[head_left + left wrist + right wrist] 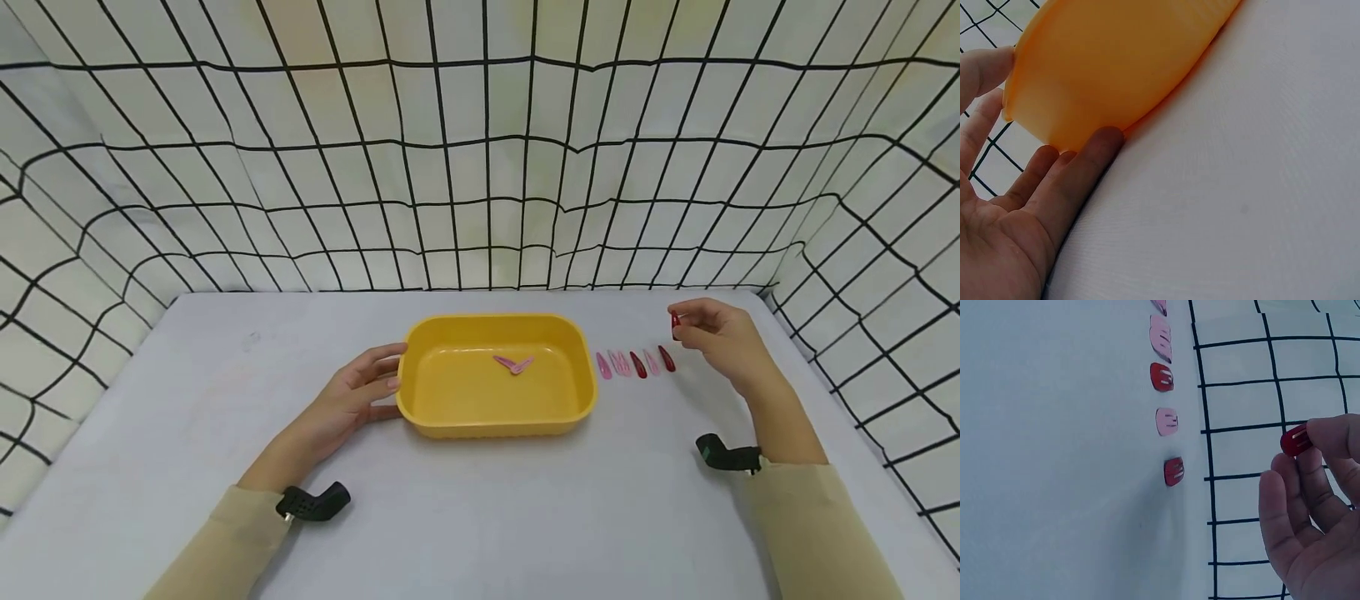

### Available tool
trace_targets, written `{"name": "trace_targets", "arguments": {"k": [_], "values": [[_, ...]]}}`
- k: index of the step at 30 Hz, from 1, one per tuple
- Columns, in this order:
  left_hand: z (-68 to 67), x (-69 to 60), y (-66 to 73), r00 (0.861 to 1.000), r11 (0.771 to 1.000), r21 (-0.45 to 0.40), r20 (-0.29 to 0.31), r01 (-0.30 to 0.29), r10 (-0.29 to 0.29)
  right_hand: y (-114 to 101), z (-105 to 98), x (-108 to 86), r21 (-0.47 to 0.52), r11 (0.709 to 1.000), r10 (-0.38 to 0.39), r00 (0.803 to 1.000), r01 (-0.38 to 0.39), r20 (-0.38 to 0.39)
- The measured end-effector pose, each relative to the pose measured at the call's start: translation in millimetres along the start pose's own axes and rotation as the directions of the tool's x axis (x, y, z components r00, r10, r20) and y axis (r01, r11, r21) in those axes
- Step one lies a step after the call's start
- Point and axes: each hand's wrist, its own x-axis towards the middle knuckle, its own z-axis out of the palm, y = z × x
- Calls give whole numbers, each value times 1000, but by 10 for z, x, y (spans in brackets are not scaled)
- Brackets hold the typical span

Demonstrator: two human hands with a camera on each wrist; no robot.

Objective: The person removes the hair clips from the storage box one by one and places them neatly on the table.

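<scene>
A yellow plastic tray [465, 417] stands on the white table, with pink hair clips [514, 366] lying in it. My left hand [352, 389] touches the tray's left end; the left wrist view shows its fingers spread and fairly straight against the orange-looking wall [1116, 62]. Above the table at the right, my right hand [723, 342] pinches a red snap hair clip [1296, 440] between thumb and fingertips. Between tray and right hand runs a row of pink and red clips, among them a red clip [667, 358], a pink clip [651, 362] and another red clip [638, 365].
Black grid lines on a white wall [480, 167] rise behind the table and along both sides. Each wrist wears a black camera mount, the left mount [313, 502] and the right mount [727, 455]. White tabletop [480, 517] extends in front of the tray.
</scene>
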Motion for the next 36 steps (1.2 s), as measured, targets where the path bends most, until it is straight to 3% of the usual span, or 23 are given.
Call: {"name": "trace_targets", "arguments": {"k": [8,16,24,36], "values": [[-14,4,8,1000,1000,-19,12,-4,4,183,-67,1,-71,994,86,996,-87,-22],[-13,-11,8,1000,1000,-11,-3,7,-7,291,-40,42,-179,971,179,979,-160,96],[1,1,12,1000,1000,-19,7,-3,3,339,-94,43,-261,952,204,967,-159,154],[10,4,19,1000,1000,-10,-19,16,-16,373,-83,58,-257,952,217,960,-169,175]]}}
